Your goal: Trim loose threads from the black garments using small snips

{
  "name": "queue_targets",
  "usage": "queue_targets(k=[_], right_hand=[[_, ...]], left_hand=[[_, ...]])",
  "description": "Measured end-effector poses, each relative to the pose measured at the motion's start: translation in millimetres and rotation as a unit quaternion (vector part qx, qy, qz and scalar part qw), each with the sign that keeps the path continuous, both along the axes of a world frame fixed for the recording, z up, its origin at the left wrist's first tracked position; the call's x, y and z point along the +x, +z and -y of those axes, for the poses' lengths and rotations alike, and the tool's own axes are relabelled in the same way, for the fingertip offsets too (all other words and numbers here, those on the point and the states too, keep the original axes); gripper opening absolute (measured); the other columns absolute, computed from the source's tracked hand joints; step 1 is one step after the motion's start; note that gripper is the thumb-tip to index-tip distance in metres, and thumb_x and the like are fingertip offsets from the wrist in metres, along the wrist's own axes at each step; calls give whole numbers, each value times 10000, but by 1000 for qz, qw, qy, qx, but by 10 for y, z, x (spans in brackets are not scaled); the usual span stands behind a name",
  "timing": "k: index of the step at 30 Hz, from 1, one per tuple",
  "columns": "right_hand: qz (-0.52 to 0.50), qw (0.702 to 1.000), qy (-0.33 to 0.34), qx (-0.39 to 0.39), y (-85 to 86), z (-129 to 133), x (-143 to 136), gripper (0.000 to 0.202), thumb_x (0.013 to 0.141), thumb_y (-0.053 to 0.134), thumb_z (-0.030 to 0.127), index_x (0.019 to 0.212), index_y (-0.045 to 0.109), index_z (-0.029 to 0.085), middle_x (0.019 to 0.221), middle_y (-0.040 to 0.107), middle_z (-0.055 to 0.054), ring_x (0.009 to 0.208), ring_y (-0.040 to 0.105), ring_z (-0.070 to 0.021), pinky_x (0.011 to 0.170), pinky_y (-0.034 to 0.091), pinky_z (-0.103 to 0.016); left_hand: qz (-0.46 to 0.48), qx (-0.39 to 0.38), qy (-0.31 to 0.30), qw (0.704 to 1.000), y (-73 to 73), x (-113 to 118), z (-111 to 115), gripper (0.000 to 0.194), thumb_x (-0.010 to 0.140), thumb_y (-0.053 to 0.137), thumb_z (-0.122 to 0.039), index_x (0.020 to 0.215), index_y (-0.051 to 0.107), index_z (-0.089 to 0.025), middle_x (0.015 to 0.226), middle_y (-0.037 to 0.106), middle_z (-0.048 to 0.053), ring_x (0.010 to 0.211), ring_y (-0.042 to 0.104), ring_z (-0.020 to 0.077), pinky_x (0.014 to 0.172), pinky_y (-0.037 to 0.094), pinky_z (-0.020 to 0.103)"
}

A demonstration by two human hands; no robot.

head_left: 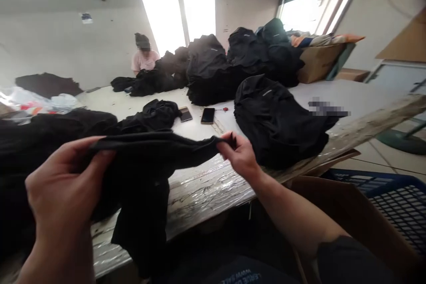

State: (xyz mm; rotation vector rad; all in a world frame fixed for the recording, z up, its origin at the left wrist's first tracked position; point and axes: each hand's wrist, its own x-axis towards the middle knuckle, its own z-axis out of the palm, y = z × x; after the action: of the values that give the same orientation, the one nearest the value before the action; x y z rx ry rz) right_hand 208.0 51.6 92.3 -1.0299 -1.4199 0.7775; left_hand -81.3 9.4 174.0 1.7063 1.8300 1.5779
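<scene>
A black garment (143, 159) is stretched between my two hands above the table's front edge. At its left end, my left hand (69, 177) pinches the fabric between thumb and fingers. My right hand (238, 153) grips the other end, which narrows to a strip. The lower part of the cloth hangs down past the table edge. Just beyond my right hand lies a stack of black garments (273, 120). More black cloth (66, 128) is heaped to the left, partly behind my left hand.
A phone (208, 116) and a flat dark object (185, 114) lie mid-table (196, 186). Tall black garment piles (209, 66) line the back, near a cardboard box (319, 62). A person (145, 57) sits across. A blue crate (396, 199) and an open carton (353, 204) stand at lower right.
</scene>
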Motion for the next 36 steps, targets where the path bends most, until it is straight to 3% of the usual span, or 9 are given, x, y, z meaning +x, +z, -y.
queue_targets(k=[3, 7, 10, 12, 17, 23, 26, 30, 36], right_hand=[[120, 990, -71, -4, -86, -238, 109, 221, 836, 510, 393, 821, 574, 181, 619, 560, 13, 519, 490, -111, 531, 416, -237], [183, 977, -105, -41, -515, -377, 275, 218, 729, 588, 281, 901, 647, 160, 929, 639, -76, 675, 552, -155, 673, 441, -299], [204, 972, -98, -61, -709, -262, 320, 199, 721, 597, 268, 870, 661, 153, 885, 657, -72, 630, 545, -151, 662, 442, -308], [213, 972, -77, -65, -705, -179, 265, 160, 740, 590, 262, 834, 663, 156, 807, 665, -52, 583, 535, -140, 625, 441, -294], [229, 973, -7, -33, -596, -257, -135, 139, 792, 573, 250, 876, 654, 177, 827, 667, -37, 649, 572, -143, 625, 455, -266], [277, 958, 69, -29, -918, -376, -471, 130, 687, 625, 82, 777, 634, 176, 781, 645, -19, 730, 603, -162, 686, 477, -281], [281, 957, 63, -40, -995, -181, -422, 156, 735, 606, 106, 869, 623, 183, 853, 624, -34, 789, 607, -178, 707, 497, -302], [275, 961, 44, 8, -784, 134, -362, 344, 780, 603, 153, 1117, 547, 191, 1087, 533, -97, 967, 570, -222, 801, 512, -354], [256, 958, 126, 22, -505, 325, -508, 201, 799, 597, 153, 992, 605, 208, 925, 552, -46, 695, 564, -142, 637, 519, -280]], left_hand=[[-123, 4, 35, 992, -27, 98, -168, 351, 728, 673, -444, 1015, 662, -241, 930, 679, -6, 861, 646, 239, 753, 546, 404], [-134, -98, -13, 986, -629, -75, -271, 417, 723, 660, -463, 1042, 652, -194, 1049, 654, 70, 920, 635, 232, 690, 537, 320], [-71, -150, -10, 986, -1053, -124, -71, 327, 771, 629, -446, 975, 668, -194, 911, 683, 49, 802, 649, 195, 696, 524, 306], [-61, -145, -43, 987, -1190, -21, 71, 235, 798, 615, -405, 890, 678, -198, 843, 682, 29, 736, 640, 172, 692, 513, 290], [-114, -75, -120, 983, -1284, 432, -66, 158, 859, 545, -299, 819, 671, -210, 856, 661, 25, 793, 615, 164, 716, 481, 269], [-134, -172, -127, 968, -1563, 608, -439, 31, 727, 670, -217, 726, 665, -186, 741, 662, 34, 709, 610, 196, 682, 470, 316], [-101, -196, -150, 964, -1610, 571, -279, 74, 781, 613, -233, 756, 669, -193, 719, 668, 10, 653, 607, 161, 629, 473, 276], [6, -191, -152, 970, -1549, 561, 22, 130, 815, 591, -299, 815, 667, -194, 749, 665, 3, 671, 607, 148, 619, 478, 249], [38, -126, -132, 982, -1517, 664, 191, 65, 815, 596, -240, 818, 648, -201, 775, 631, 5, 702, 583, 144, 631, 462, 246]])
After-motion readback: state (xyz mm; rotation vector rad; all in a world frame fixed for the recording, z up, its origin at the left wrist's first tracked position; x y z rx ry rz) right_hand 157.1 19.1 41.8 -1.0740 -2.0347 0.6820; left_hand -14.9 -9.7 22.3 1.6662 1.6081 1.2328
